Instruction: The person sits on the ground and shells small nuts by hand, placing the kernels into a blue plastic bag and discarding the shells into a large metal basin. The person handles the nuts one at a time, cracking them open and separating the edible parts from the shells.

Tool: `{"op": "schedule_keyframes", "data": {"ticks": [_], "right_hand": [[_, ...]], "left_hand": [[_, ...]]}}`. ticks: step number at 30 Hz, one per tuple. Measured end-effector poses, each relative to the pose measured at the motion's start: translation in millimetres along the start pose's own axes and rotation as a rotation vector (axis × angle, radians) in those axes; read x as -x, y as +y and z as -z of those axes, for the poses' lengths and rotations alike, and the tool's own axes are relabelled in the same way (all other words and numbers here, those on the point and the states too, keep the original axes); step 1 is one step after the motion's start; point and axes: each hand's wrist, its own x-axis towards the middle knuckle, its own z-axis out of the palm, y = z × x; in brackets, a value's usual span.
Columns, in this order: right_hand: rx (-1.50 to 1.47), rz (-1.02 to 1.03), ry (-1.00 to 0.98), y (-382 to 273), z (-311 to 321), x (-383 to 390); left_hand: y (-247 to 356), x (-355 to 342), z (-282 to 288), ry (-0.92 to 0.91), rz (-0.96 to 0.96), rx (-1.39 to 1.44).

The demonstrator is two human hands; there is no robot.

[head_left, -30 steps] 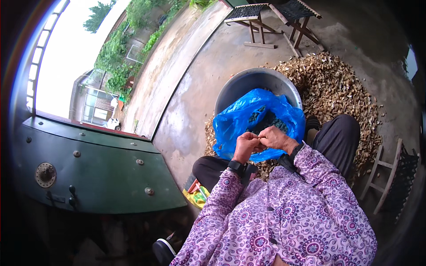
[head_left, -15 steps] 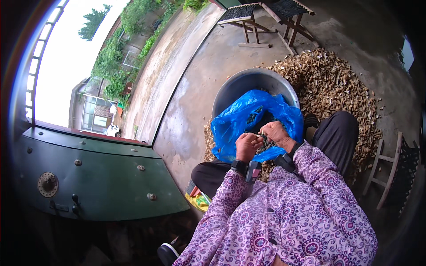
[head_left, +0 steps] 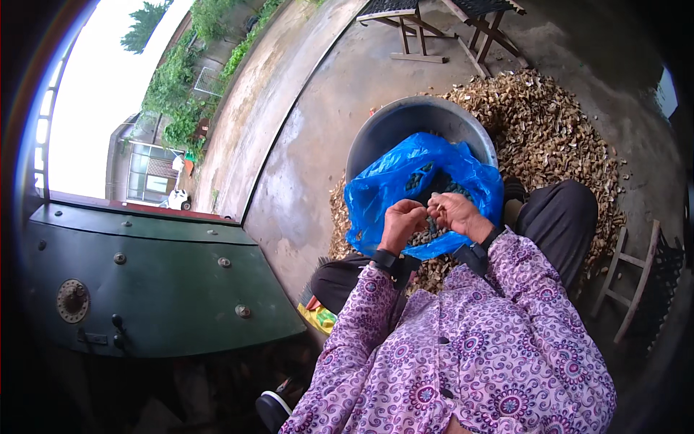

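Note:
My left hand (head_left: pixel 402 220) and my right hand (head_left: pixel 454 212) meet over an open blue plastic bag (head_left: pixel 405 181) that rests on my lap. Both pinch one small pale pod (head_left: pixel 431 208) between their fingertips; it is too small to make out in detail. The bag holds small dark pieces. It leans against a round grey metal basin (head_left: pixel 394 126) standing just beyond my knees. Each wrist wears a dark band.
A wide heap of dry brown husks (head_left: pixel 549 130) covers the concrete around the basin and to the right. A green metal machine body (head_left: pixel 144 282) stands at the left. Wooden stools (head_left: pixel 434 22) are at the far end, a small wooden frame (head_left: pixel 632 278) at the right.
My hands have stayed together over the bag, shifting slightly while working the small piece between the fingers. The bag and basin have not moved.

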Motion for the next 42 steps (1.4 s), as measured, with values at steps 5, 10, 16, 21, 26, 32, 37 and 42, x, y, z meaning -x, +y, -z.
{"op": "schedule_keyframes", "data": {"ticks": [5, 10, 16, 21, 26, 32, 37, 42], "right_hand": [[-1.082, 0.373, -0.408, -73.8, 15.5, 16.9], [-0.865, 0.613, 0.13, -82.1, 48.5, 22.0], [-0.446, 0.22, 0.18, -40.2, 31.2, 11.8], [0.09, 0.136, 0.304, -25.5, 21.4, 10.3], [0.348, 0.057, 0.251, -6.9, 20.0, 1.3], [0.942, 0.184, 0.157, 15.7, 29.6, -9.1], [0.867, 0.265, 0.126, 15.8, 21.1, -3.9], [0.644, 0.316, 0.066, 0.6, 5.8, 5.1]], "left_hand": [[-46.0, -13.4, 28.3, 0.177, 0.062, -0.049], [-110.1, -30.3, 41.2, 0.274, 0.038, -0.687], [-156.3, -44.1, 51.9, 0.179, 0.021, -0.985], [-169.5, -49.0, 53.5, 0.139, -0.009, -0.981], [-158.5, -41.6, 53.8, 0.074, -0.019, -0.916], [-126.9, -34.8, 45.0, 0.231, 0.172, -0.426], [-54.3, -20.2, 10.6, 0.076, 0.197, 0.057], [-34.1, -16.6, -6.3, 0.018, 0.094, 0.102]]}}
